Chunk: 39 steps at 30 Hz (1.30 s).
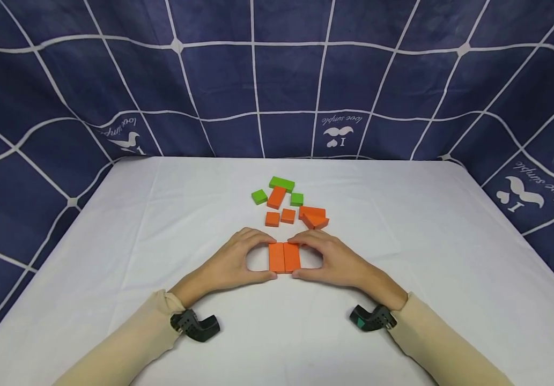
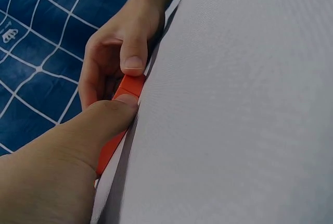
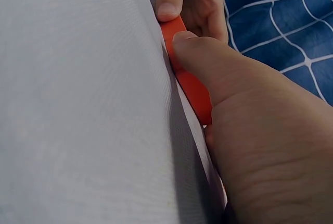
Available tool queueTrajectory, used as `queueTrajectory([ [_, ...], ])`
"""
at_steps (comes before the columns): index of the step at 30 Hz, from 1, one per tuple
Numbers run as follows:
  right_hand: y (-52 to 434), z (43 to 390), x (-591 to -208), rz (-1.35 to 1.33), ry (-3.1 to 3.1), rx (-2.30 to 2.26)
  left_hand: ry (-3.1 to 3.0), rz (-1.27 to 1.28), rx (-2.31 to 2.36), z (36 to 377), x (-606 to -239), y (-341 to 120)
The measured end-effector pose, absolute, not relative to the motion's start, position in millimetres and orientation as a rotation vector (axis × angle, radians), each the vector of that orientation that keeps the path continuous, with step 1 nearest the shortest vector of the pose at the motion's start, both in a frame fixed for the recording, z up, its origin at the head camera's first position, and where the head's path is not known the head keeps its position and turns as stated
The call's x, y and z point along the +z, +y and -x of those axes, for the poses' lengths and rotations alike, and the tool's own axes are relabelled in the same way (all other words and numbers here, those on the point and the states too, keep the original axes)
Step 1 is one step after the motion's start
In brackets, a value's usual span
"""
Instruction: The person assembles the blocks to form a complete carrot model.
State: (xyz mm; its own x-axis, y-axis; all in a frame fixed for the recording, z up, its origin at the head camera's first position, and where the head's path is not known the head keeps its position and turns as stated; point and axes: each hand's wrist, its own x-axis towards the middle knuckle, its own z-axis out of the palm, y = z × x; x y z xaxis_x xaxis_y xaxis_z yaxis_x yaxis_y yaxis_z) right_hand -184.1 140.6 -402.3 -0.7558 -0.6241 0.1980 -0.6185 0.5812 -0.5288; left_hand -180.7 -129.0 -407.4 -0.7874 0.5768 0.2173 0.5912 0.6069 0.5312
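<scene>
Two orange rectangular blocks lie flat on the white cloth, long sides against each other, in the head view. My left hand (image 1: 230, 261) pinches the left orange block (image 1: 276, 258), thumb at its near end and fingertips at its far end. Mirroring it, my right hand (image 1: 337, 261) grips the right orange block (image 1: 292, 257) by its near and far ends. In the left wrist view, the left thumb (image 2: 112, 114) presses an orange side face. The right wrist view has the right thumb (image 3: 203, 57) on the near face, with the left fingers partly hidden behind.
Beyond the hands lie a long green block (image 1: 282, 183), an orange block (image 1: 277, 198), small green blocks (image 1: 259, 197) and small orange blocks (image 1: 272, 219). An orange triangular piece (image 1: 315, 220) leans over another orange block (image 1: 312, 211). A dark blue checked curtain (image 1: 286, 80) surrounds the table.
</scene>
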Motion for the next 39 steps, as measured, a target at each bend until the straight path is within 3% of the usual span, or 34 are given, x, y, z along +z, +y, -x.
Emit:
queueTrajectory([
  [30, 144.8, 185.8, -403.5, 0.926, 2.853, -1.067, -2.767, 1.058, -0.857, 179.0, -408.5, -127.3],
  [39, 147.6, 192.7, -405.2, 0.759, 3.011, -1.199, -2.750, 1.066, -0.837, 179.0, -408.2, -126.8],
])
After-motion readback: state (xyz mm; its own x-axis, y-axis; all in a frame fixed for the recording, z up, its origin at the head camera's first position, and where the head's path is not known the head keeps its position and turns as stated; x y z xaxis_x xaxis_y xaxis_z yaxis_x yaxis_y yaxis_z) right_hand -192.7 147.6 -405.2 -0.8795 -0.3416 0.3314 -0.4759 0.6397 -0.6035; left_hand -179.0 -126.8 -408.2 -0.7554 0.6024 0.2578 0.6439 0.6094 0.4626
